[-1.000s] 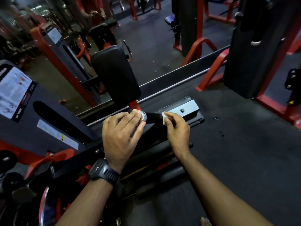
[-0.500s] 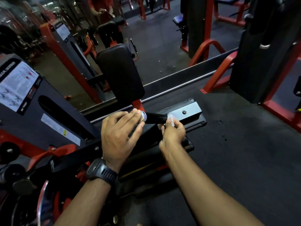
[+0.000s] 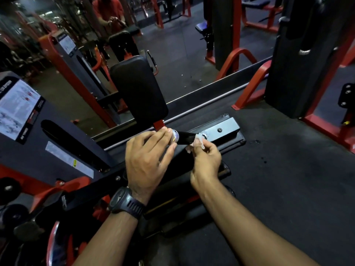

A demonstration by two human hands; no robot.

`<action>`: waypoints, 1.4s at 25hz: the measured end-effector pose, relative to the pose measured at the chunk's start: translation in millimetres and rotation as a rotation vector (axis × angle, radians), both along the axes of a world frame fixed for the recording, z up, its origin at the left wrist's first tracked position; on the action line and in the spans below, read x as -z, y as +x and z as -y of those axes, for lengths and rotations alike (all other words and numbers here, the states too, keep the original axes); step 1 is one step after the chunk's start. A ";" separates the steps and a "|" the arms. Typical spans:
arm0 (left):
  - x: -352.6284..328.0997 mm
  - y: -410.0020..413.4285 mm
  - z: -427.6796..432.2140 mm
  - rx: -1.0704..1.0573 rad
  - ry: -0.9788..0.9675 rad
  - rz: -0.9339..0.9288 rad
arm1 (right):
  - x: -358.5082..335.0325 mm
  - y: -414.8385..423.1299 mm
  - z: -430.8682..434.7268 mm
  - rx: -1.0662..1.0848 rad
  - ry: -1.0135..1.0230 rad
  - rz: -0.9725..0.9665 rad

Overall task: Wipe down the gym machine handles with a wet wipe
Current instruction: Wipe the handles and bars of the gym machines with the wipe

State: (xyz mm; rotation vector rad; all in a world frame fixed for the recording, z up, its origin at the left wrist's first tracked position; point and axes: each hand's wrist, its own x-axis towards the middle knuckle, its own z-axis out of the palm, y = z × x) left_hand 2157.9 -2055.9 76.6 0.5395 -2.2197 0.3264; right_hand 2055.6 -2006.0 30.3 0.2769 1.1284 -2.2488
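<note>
A short black handle (image 3: 185, 138) with a chrome end cap (image 3: 175, 136) sticks out sideways from the gym machine. My left hand (image 3: 148, 160) grips the capped end, fingers curled over it. My right hand (image 3: 206, 156) pinches a small white wet wipe (image 3: 197, 142) against the handle's right end, just in front of a grey metal bracket (image 3: 224, 128). The part of the handle under my left fingers is hidden.
A black pad (image 3: 140, 91) stands just behind the handle. The machine's dark shroud with an instruction placard (image 3: 18, 110) is at the left. A floor mirror runs behind. Red machine frames (image 3: 249, 87) and a black weight stack (image 3: 299, 60) stand at the right, on dark rubber floor (image 3: 288, 179).
My right hand with the wipe has slid from on top of the handle to its right end and turned under it. My left hand has kept its grip on the capped end.
</note>
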 end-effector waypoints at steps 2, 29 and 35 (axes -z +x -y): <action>-0.3 1.5 0.1 0.002 -0.004 0.003 | -5.1 4.0 -10.0 -0.051 0.016 -0.207; 25.1 -17.2 -24.2 -0.175 0.138 -0.253 | -30.9 -129.8 18.3 -0.919 0.484 -1.783; 26.0 -18.6 -24.6 -0.184 0.173 -0.286 | -7.7 -97.2 9.2 -0.587 0.257 -1.471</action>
